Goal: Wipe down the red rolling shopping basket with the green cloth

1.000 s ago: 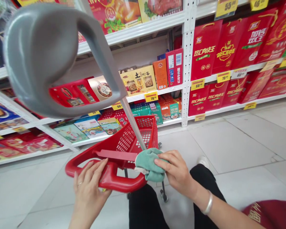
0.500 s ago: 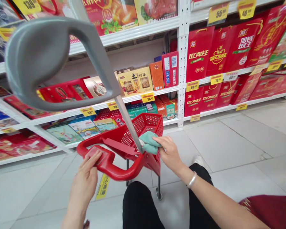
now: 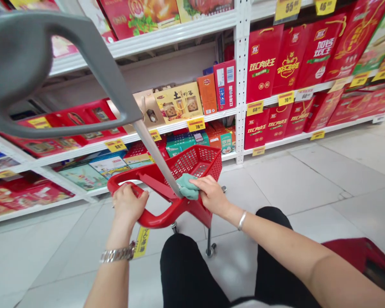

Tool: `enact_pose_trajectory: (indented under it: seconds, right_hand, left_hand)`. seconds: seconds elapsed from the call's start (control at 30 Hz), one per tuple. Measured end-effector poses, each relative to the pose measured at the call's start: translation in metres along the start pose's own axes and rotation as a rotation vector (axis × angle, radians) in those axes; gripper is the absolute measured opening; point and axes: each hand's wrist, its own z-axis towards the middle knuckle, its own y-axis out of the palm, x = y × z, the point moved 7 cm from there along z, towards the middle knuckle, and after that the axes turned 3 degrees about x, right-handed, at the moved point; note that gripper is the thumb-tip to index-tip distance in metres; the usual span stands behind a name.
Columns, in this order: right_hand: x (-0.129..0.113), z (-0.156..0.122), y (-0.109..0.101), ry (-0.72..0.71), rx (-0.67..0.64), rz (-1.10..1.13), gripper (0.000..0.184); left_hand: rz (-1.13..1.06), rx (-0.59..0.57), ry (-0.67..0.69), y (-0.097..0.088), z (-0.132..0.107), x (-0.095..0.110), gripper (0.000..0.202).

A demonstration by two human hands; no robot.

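Your right hand (image 3: pixel 211 196) sits with fingers pressed together over a teal cloth (image 3: pixel 186 187), just right of the grey pole (image 3: pixel 154 155), whose long axis runs up-left. Your left hand (image 3: pixel 130 202) wraps the red cart handle (image 3: pixel 157 219).

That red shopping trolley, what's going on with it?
A person has the red plastic shopping trolley in front of them. Their left hand grips its red handle, while their right hand presses a green cloth against the trolley beside its grey pole. White store shelving stands behind.
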Motion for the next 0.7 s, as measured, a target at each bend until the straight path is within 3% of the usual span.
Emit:
enact_pose_trajectory:
  seconds: [0.17,0.37,0.6,0.7]
  right_hand:
    - [0.012,0.005,0.015,-0.076,-0.086,-0.069,0.056]
    - [0.07,0.01,0.024,0.03,-0.117,-0.17,0.058]
    - [0.115,-0.001,0.024,0.125,-0.031,-0.227,0.057]
    - [0.127,-0.007,0.021,0.123,0.019,-0.234,0.057]
  left_hand:
    - [-0.022,0.053,0.085,0.015,0.011,-0.023,0.073]
    - [0.046,-0.037,0.124,0.014,0.021,-0.047,0.079]
    - [-0.019,0.046,0.211,0.008,0.031,-0.081,0.042]
    - [-0.043,0.097,0.237,0.011,0.038,-0.105,0.045]
